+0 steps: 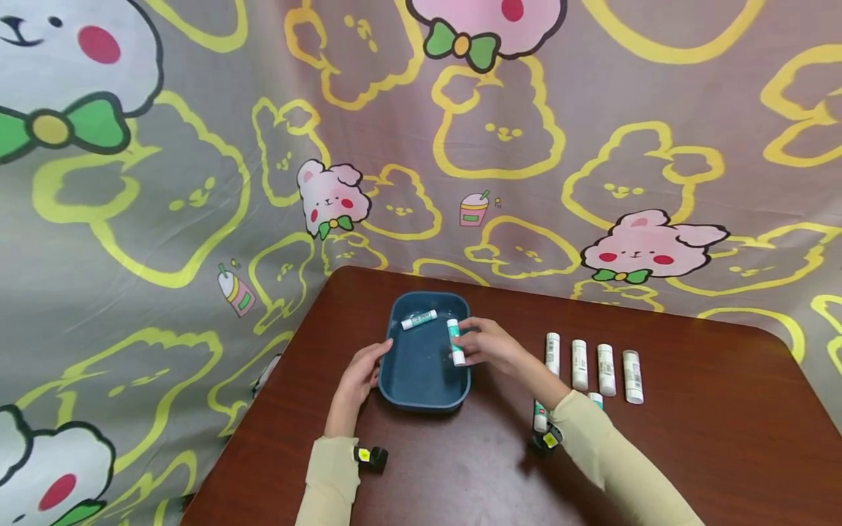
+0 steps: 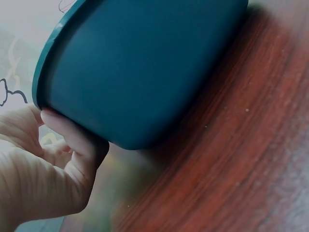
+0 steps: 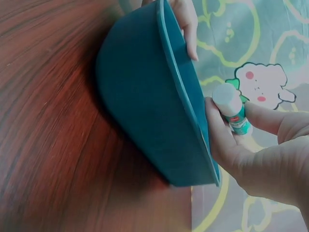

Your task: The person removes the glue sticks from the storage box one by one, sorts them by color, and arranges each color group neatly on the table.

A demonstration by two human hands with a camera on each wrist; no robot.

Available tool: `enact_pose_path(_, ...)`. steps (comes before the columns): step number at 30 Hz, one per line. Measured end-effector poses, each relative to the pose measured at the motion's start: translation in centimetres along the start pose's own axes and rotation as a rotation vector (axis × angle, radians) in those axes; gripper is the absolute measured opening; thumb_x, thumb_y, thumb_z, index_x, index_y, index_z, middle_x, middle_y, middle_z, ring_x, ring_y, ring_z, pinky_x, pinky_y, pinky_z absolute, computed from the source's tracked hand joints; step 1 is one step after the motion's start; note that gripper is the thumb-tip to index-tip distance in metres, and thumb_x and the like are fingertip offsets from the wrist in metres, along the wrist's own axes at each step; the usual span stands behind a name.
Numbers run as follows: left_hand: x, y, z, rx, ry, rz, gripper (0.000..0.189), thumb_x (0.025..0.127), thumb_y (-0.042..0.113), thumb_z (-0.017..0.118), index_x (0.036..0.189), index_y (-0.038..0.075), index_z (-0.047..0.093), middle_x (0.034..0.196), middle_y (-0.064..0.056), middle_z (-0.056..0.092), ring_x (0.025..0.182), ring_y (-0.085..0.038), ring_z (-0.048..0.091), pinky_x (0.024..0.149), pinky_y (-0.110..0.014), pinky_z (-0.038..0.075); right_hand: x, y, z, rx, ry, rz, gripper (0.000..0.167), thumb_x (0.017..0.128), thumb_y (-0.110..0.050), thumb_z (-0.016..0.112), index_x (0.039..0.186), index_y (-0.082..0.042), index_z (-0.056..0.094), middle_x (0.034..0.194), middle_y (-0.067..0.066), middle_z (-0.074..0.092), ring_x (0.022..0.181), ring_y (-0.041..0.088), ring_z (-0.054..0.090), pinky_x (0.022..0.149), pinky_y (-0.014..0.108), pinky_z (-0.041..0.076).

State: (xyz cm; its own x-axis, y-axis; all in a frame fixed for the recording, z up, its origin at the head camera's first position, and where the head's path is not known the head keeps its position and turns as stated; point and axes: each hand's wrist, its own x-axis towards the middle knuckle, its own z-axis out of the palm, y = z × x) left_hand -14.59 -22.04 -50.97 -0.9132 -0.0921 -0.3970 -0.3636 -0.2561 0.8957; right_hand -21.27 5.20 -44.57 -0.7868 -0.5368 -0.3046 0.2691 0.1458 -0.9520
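A dark blue-green rectangular bin (image 1: 421, 380) stands on the table. One white and green glue stick (image 1: 419, 320) lies inside it near the far end. My left hand (image 1: 358, 369) grips the bin's left edge, its thumb against the outer wall in the left wrist view. Over the bin's right side, my right hand (image 1: 485, 343) pinches another glue stick (image 3: 232, 108) between thumb and fingers. That stick has a white cap and a green label.
Right of the bin, several white glue sticks (image 1: 606, 370) lie in a row on the brown table (image 1: 710, 424). Nearer the right sleeve, one more glue stick (image 1: 540, 416) lies, and another is partly hidden by the forearm. A patterned curtain (image 1: 395, 204) hangs behind and at left.
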Motion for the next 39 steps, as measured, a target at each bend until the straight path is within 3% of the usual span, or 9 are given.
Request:
enact_pose_path(6, -0.2, 0.1, 0.1, 0.007, 0.006, 0.010, 0.029, 0.104, 0.029, 0.064, 0.105, 0.000, 0.059, 0.068, 0.002, 0.049, 0.048, -0.007, 0.038, 0.047, -0.018, 0.031, -1.2, 0.5, -1.5, -0.001, 0.018, -0.017, 0.041, 0.102, -0.004, 0.061, 0.136, 0.013, 0.045, 0.106, 0.022, 0.072, 0.088, 0.019, 0.073, 0.077, 0.037, 0.060)
enact_pose_path(10, -0.2, 0.0, 0.1, -0.003, 0.014, 0.017, 0.027, 0.105, 0.028, 0.064, 0.101, 0.002, 0.060, 0.067, 0.003, 0.050, 0.048, -0.006, 0.038, 0.047, -0.018, 0.031, -2.1, 0.7, -2.7, 0.009, 0.037, -0.021, 0.039, 0.103, -0.005, 0.061, 0.135, 0.012, 0.046, 0.102, 0.015, 0.073, 0.089, 0.021, 0.074, 0.079, 0.038, 0.060)
enact_pose_path(15, 0.1, -0.2, 0.1, -0.025, 0.023, 0.023, 0.025, 0.106, 0.024, 0.062, 0.087, 0.007, 0.059, 0.064, 0.004, 0.050, 0.045, -0.005, 0.039, 0.044, -0.017, 0.032, -3.3, 0.5, -4.2, 0.047, 0.046, -0.025, 0.040, 0.104, -0.005, 0.059, 0.136, 0.012, 0.043, 0.109, 0.021, 0.073, 0.093, 0.025, 0.075, 0.078, 0.036, 0.060)
enact_pose_path(18, 0.1, -0.3, 0.2, -0.024, 0.022, 0.022, 0.026, 0.105, 0.024, 0.062, 0.085, 0.009, 0.060, 0.067, 0.004, 0.055, 0.049, -0.005, 0.047, 0.046, -0.017, 0.038, -4.0, 0.6, -5.1, 0.036, 0.057, -0.026, 0.041, 0.105, -0.007, 0.059, 0.137, 0.012, 0.042, 0.109, 0.020, 0.073, 0.094, 0.025, 0.075, 0.078, 0.034, 0.059)
enact_pose_path(22, -0.1, -0.2, 0.3, -0.023, 0.025, 0.020, 0.025, 0.105, 0.025, 0.064, 0.086, 0.008, 0.061, 0.067, 0.003, 0.056, 0.049, -0.005, 0.047, 0.046, -0.017, 0.038, -4.8, 0.8, -6.3, 0.027, 0.066, -0.036, 0.041, 0.105, -0.007, 0.058, 0.138, 0.012, 0.042, 0.105, 0.015, 0.074, 0.098, 0.028, 0.075, 0.081, 0.035, 0.060)
enact_pose_path(25, -0.1, -0.1, 0.3, -0.026, 0.028, 0.019, 0.025, 0.105, 0.024, 0.064, 0.087, 0.008, 0.061, 0.065, 0.003, 0.054, 0.044, -0.004, 0.043, 0.043, -0.016, 0.034, -5.5, 0.9, -7.0, 0.031, 0.081, -0.034, 0.041, 0.105, -0.007, 0.058, 0.138, 0.012, 0.041, 0.105, 0.013, 0.074, 0.096, 0.026, 0.075, 0.081, 0.035, 0.060)
enact_pose_path(30, 0.0, -0.1, 0.2, -0.032, 0.019, 0.018, 0.022, 0.105, 0.023, 0.062, 0.094, 0.004, 0.062, 0.069, 0.002, 0.058, 0.047, -0.005, 0.048, 0.045, -0.016, 0.038, -6.7, 0.9, -8.1, 0.012, 0.097, -0.035, 0.046, 0.104, -0.010, 0.061, 0.139, 0.012, 0.040, 0.106, 0.012, 0.075, 0.092, 0.019, 0.075, 0.080, 0.032, 0.059)
enact_pose_path(39, 0.2, -0.4, 0.1, -0.030, 0.021, 0.020, 0.024, 0.105, 0.026, 0.063, 0.099, 0.002, 0.060, 0.068, 0.001, 0.056, 0.045, -0.005, 0.043, 0.043, -0.016, 0.033, -8.4, 1.6, -9.9, -0.003, 0.128, -0.027, 0.047, 0.105, -0.014, 0.061, 0.140, 0.010, 0.040, 0.108, 0.011, 0.076, 0.094, 0.020, 0.075, 0.080, 0.032, 0.058)
